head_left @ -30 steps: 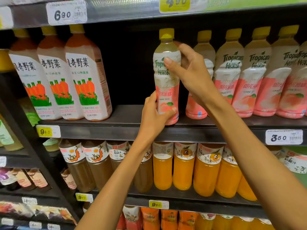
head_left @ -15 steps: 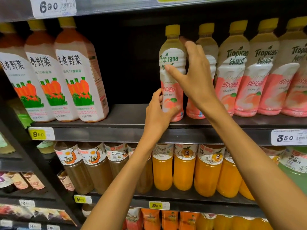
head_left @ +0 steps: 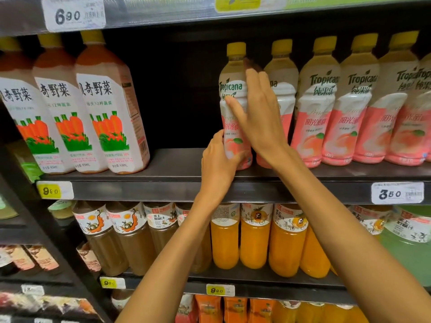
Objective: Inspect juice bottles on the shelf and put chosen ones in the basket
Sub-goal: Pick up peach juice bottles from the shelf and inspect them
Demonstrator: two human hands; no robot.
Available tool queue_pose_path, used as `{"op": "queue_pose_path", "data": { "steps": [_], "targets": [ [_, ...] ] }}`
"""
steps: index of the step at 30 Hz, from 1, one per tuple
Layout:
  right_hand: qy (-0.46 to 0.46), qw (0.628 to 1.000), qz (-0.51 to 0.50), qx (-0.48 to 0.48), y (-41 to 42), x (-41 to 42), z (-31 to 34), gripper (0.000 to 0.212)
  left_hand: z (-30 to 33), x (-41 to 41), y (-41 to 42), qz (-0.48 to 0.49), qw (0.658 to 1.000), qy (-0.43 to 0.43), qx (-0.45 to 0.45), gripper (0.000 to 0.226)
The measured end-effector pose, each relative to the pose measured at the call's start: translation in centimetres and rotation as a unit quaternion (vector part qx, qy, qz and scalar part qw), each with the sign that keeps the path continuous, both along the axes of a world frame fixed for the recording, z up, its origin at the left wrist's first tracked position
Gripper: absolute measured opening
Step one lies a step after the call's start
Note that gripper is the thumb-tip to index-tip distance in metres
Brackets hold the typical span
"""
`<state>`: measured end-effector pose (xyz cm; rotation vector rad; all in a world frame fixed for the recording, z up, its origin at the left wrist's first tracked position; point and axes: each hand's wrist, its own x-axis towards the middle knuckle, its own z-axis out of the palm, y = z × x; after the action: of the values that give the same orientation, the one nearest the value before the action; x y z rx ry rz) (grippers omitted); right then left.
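Note:
A Tropicana peach juice bottle (head_left: 233, 89) with a yellow cap and a pink and white label stands upright at the left end of its row on the middle shelf (head_left: 177, 164). My left hand (head_left: 218, 164) grips its lower part from the left. My right hand (head_left: 258, 117) holds its upper part, with the thumb across the label's front and nearly straight fingers along its right side, between it and the neighbouring bottle. The bottle's base looks to be on the shelf. No basket is in view.
More Tropicana peach bottles (head_left: 319, 101) fill the shelf to the right. Three carrot vegetable juice bottles (head_left: 109, 108) stand at the left, with a dark gap between. Orange juice bottles (head_left: 254, 238) and brown drinks (head_left: 133, 241) line the shelf below. Price tags run along the shelf edges.
The peach bottle went from tilted and raised to upright at the shelf's front, its label turned forward. My right fingers straightened along its side. The view moved closer.

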<state>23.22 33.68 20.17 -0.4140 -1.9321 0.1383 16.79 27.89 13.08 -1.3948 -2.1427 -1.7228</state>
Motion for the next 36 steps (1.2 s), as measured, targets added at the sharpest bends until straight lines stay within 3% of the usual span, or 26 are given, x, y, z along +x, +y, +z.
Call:
{"op": "queue_pose_path", "data": {
  "steps": [5, 8, 10, 13, 15, 20, 22, 26, 29, 32, 36],
  "targets": [
    [-0.019, 0.999, 0.043, 0.003, -0.6, 1.3, 0.4, 0.051, 0.2, 0.1, 0.1, 0.002, 1.000, -0.001, -0.015, 0.069],
    [0.101, 0.994, 0.024, 0.027, -0.9, 2.8, 0.9, 0.042, 0.2, 0.8, -0.5, 0.036, 0.999, 0.013, 0.012, 0.081],
    [0.141, 0.987, -0.062, 0.057, 0.1, 3.6, 1.5, 0.038, 0.2, 1.7, -1.1, 0.082, 0.992, 0.060, 0.074, 0.074],
    [-0.028, 0.967, -0.248, 0.054, 2.5, 3.8, 1.9, 0.052, 0.4, 3.5, -1.4, 0.104, 0.982, 0.093, 0.129, 0.060],
    [-0.106, 0.953, -0.279, 0.048, 3.1, 3.6, 1.7, 0.061, 0.4, 4.5, -1.1, 0.090, 0.984, 0.087, 0.128, 0.056],
    [-0.058, 0.956, -0.276, 0.084, 3.4, 3.8, 1.5, 0.072, 0.0, 5.2, -0.8, 0.064, 0.986, 0.094, 0.125, 0.052],
    [-0.004, 0.971, -0.228, 0.076, 3.0, 4.3, 1.4, 0.074, -0.2, 4.9, -0.9, 0.060, 0.986, 0.108, 0.112, 0.052],
    [0.116, 0.992, 0.033, 0.019, 0.9, 5.2, 0.0, 0.072, -0.9, 5.3, -1.1, 0.048, 0.985, 0.146, 0.075, 0.060],
    [0.126, 0.974, 0.182, -0.039, 0.1, 5.9, -0.6, 0.068, -1.5, 5.9, -1.2, -0.037, 0.995, 0.073, 0.050, 0.072],
    [0.147, 0.955, 0.237, -0.101, 0.0, 6.8, -0.1, 0.060, -1.4, 6.1, -1.3, -0.080, 0.996, 0.020, 0.043, 0.076],
    [0.193, 0.886, 0.345, -0.240, -0.4, 8.8, 0.7, 0.049, -0.9, 6.4, -2.8, -0.150, 0.988, 0.000, 0.040, 0.063]
  ]
}}
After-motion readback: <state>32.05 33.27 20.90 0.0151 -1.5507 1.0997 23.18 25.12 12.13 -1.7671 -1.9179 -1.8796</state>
